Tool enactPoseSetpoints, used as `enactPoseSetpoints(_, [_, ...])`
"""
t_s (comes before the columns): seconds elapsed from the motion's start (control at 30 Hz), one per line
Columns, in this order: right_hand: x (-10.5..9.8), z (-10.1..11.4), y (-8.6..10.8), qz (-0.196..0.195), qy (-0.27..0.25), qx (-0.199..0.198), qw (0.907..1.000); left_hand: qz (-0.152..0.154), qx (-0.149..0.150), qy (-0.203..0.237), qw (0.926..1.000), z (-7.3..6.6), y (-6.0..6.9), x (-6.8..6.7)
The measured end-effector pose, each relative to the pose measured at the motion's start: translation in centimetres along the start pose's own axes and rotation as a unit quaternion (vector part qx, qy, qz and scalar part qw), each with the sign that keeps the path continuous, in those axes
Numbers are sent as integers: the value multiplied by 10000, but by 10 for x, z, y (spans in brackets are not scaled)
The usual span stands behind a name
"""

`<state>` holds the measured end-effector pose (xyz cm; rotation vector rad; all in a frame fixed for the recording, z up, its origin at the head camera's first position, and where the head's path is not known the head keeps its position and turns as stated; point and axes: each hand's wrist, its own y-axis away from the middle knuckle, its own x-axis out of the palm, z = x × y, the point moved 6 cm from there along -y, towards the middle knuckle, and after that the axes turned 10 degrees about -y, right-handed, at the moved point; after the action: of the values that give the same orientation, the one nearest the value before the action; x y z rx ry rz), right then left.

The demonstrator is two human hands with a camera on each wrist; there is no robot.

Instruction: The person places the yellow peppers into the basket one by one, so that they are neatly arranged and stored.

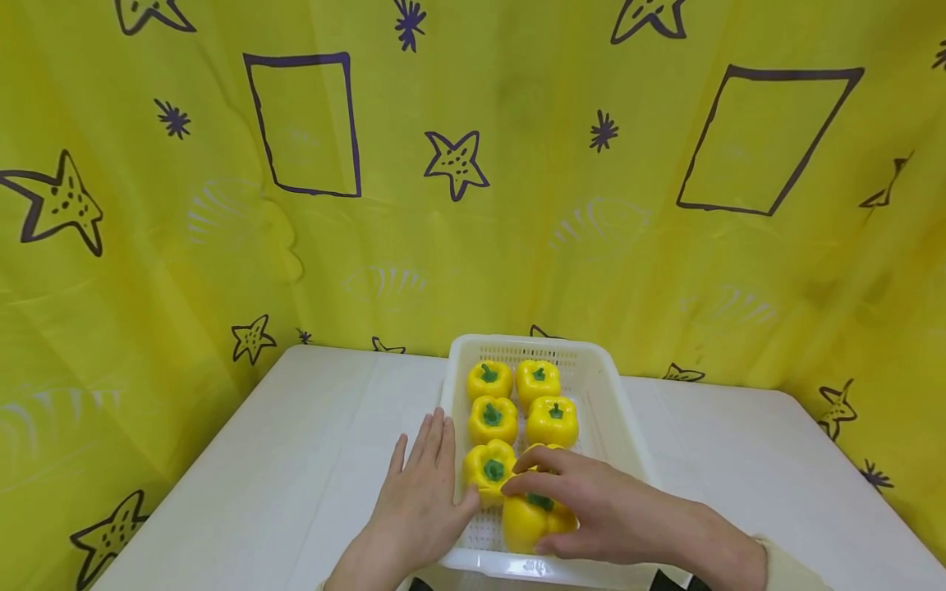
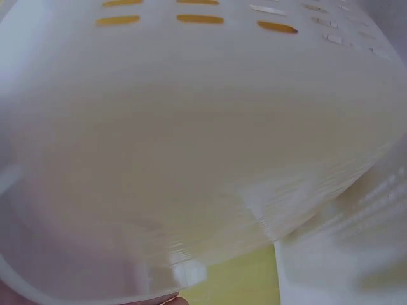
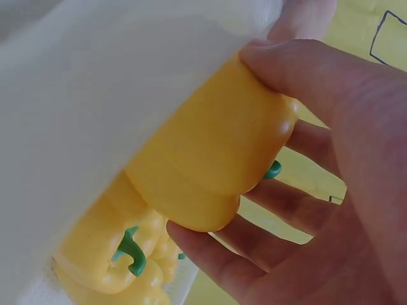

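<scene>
My right hand (image 1: pixel 591 501) grips a yellow bell pepper (image 1: pixel 528 529) with a green stem at the near right end of a white plastic basket (image 1: pixel 488 561). In the right wrist view, thumb and fingers curl round this pepper (image 3: pixel 216 140), and the basket wall (image 3: pixel 108 95) covers part of it. My left hand (image 1: pixel 417 501) lies along the basket's left side, its fingers stretched forward and the thumb by the rim. The basket's slotted outer wall (image 2: pixel 191 146) fills most of the left wrist view. Another pepper is partly hidden behind my right fingers.
Several more yellow peppers (image 1: pixel 553 423) stand stem up in two columns inside the basket. A bare strip of basket floor runs along their right. The basket stands on a white table (image 1: pixel 332 460), with a yellow patterned curtain (image 1: pixel 517 238) behind and at both sides.
</scene>
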<state>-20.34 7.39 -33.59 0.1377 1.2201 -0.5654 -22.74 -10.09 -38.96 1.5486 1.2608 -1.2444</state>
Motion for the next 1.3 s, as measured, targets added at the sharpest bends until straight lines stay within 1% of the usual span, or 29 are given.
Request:
enactPoseSetpoints(0.23, [6,2,1,100,160,-70,9998,-83,24,-54,9999,0,0,-1])
enactPoseSetpoints(0.4, [10,1,3,242,191,34,9995,-61,17,-11,10000,0,0,-1])
enactPoseSetpoints(0.5, [12,3,4,211,210,-91,9995,-31,10,25,10000,-1,0,0])
enactPoseSetpoints(0.63, [12,6,6,46,272,-393,9988,-41,12,36,10000,-1,0,0])
enactPoseSetpoints(0.73, [12,8,6,-17,302,-458,9985,-61,15,37,10000,-1,-1,1])
enactPoseSetpoints(0.93, [12,7,5,98,287,-321,9990,-87,34,47,9999,-1,0,0])
enactPoseSetpoints(1.17, [14,1,2,233,-18,-19,9997,-104,33,43,9999,-1,2,0])
enactPoseSetpoints(1.3, [15,0,3,272,-14,15,9996,-97,10,66,9999,-1,2,0])
